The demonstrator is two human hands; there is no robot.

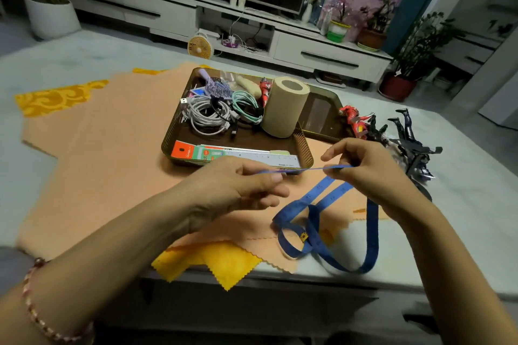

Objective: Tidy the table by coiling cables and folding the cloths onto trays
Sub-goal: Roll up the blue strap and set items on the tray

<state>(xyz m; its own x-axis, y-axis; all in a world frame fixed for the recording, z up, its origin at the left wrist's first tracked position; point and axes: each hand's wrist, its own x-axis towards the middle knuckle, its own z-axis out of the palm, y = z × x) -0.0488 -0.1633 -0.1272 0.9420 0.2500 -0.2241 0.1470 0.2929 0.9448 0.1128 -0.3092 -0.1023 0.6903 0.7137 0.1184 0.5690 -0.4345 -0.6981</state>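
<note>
The left hand [241, 187] pinches one stretch of a flat blue fabric tape measure [372, 235] between thumb and curled fingers. The right hand [364, 168] pinches the same tape with its fingertips just to the right. Between the two hands the tape runs taut and nearly level. From the right hand it drops in several loose loops that lie near the near edge of the pale table [462, 218], one loop reaching that edge. A beaded bracelet [42, 314] circles the left wrist.

Under the hands a large peach cloth [112, 162] is spread flat across the middle and left of the table. A yellow cloth with a zigzag-cut edge [224, 263] hangs over the near edge, partly under the peach one.

Just beyond the hands, a dark rectangular tray with slatted sides [304, 145] sits on the peach cloth. Along its near wall lie a clear plastic ruler [266, 158] and a red and green packet [196, 152]. Farther in are a coiled white cable [204, 117], a coiled mint-green cable [246, 106], a purple hairbrush [215, 87] and an upright roll of beige paper [283, 109].

A second dark tray [322, 115] lies behind and to the right. Toward the table's right edge lie a red toy figure [353, 120] and dark toy figures [412, 145].
</note>
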